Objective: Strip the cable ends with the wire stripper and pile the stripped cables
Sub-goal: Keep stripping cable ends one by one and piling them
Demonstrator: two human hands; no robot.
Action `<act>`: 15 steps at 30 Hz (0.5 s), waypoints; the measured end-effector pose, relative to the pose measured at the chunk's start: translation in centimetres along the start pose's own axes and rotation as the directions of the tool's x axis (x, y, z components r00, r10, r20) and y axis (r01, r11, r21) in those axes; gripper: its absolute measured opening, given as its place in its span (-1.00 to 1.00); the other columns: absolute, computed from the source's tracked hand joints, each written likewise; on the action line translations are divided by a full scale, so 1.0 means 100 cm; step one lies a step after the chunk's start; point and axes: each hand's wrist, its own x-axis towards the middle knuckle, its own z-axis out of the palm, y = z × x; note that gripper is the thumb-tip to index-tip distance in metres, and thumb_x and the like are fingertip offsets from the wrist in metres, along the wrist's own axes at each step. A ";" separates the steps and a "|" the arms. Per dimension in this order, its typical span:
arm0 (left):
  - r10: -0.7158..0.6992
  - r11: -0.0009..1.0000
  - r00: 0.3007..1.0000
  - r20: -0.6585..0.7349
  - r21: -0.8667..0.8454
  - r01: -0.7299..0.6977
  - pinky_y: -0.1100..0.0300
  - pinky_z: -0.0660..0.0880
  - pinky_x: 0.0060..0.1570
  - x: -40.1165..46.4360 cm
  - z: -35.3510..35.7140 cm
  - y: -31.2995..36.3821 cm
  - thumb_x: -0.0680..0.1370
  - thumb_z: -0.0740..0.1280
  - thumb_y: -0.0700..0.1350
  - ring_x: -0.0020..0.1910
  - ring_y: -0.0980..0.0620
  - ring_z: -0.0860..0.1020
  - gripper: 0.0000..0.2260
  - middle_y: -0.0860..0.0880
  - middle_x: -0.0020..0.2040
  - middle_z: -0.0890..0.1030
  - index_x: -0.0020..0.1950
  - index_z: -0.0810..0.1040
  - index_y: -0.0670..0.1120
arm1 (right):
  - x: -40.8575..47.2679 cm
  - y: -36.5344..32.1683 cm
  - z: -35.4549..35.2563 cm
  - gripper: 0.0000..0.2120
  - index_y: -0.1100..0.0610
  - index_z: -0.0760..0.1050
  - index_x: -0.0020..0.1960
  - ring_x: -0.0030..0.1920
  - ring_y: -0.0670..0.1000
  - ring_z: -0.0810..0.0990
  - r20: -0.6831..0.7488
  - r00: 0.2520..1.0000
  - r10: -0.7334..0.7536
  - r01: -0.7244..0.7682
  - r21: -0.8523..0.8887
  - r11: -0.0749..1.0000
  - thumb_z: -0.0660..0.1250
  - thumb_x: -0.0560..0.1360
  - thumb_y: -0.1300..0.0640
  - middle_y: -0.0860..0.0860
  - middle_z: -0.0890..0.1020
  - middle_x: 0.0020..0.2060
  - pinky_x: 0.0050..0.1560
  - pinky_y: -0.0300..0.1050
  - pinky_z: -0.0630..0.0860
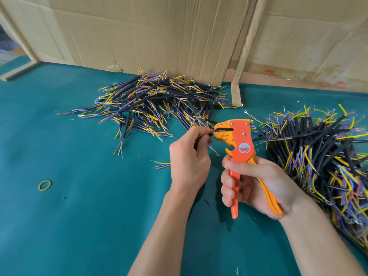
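2 hands work: left hand (188, 156) pinches a cable (206, 134) at the wire stripper (238, 144), gripped by right hand (253, 186).

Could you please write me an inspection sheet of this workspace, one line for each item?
Surface: green mat, with small wire scraps scattered on it.
Job's things: orange wire stripper, head pointing left, with a cable at its mouth.
Clutter: yellow rubber band lying left of the hands; a loose cable piece near the left wrist.
Grippers: left hand pinches the cable; right hand grips the stripper handles.
Cables: one pile behind the hands against the cardboard; a second pile at the right. Which is the stripped one cannot be told.
Surroundings: cardboard sheets standing along the back.
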 end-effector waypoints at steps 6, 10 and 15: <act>-0.003 1.000 1.000 0.011 -0.016 0.003 0.07 0.56 -0.18 0.000 -0.001 0.001 0.57 0.28 -0.25 -0.27 0.04 0.59 -0.84 0.09 -0.26 0.63 0.00 0.63 -0.06 | 0.000 0.001 0.003 -0.85 0.19 0.50 -0.16 -0.43 0.14 0.44 -0.033 0.999 0.002 -0.002 -0.003 1.000 0.44 0.44 0.15 0.17 0.42 -0.37 -0.36 0.02 0.50; -0.025 0.999 1.000 0.018 -0.031 0.026 0.07 0.56 -0.17 0.000 -0.002 0.003 0.57 0.28 -0.29 -0.27 0.03 0.59 -0.83 0.09 -0.26 0.63 0.00 0.62 -0.07 | 0.000 0.001 0.004 -0.85 0.18 0.52 -0.20 -0.45 0.14 0.43 -0.033 0.999 0.004 -0.005 -0.003 1.000 0.44 0.44 0.13 0.17 0.41 -0.38 -0.40 0.04 0.48; -0.065 0.993 0.998 0.022 -0.097 0.067 0.10 0.48 -0.30 0.000 -0.002 0.009 0.57 0.26 -0.24 -0.38 -0.06 0.48 -0.87 -0.02 -0.34 0.57 -0.02 0.59 -0.07 | -0.001 0.000 0.004 -0.85 0.18 0.50 -0.17 -0.45 0.15 0.44 -0.021 1.000 0.012 -0.012 -0.008 1.000 0.45 0.43 0.15 0.18 0.41 -0.38 -0.40 0.04 0.48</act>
